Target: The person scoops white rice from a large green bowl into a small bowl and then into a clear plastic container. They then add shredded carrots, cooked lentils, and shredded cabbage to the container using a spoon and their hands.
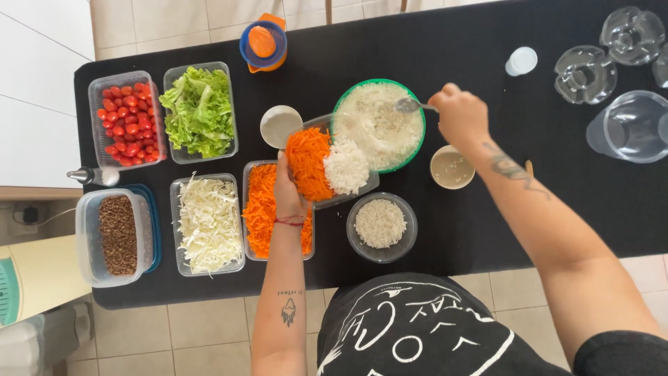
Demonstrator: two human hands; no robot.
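Right hand (pixel 459 115) closed on a spoon (pixel 412 106) lying leftward over the green-rimmed rice bowl (pixel 380 124), left hand (pixel 289 188) gripping the clear meal container (pixel 332 161) tilted against that bowl's near-left rim.

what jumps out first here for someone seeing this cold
Mid-table, the left hand holds a clear container of grated carrot and white rice, while the right hand dips a spoon into the green-rimmed rice bowl beside it. At far left, red cherry tomatoes and green lettuce stand out against the black table.
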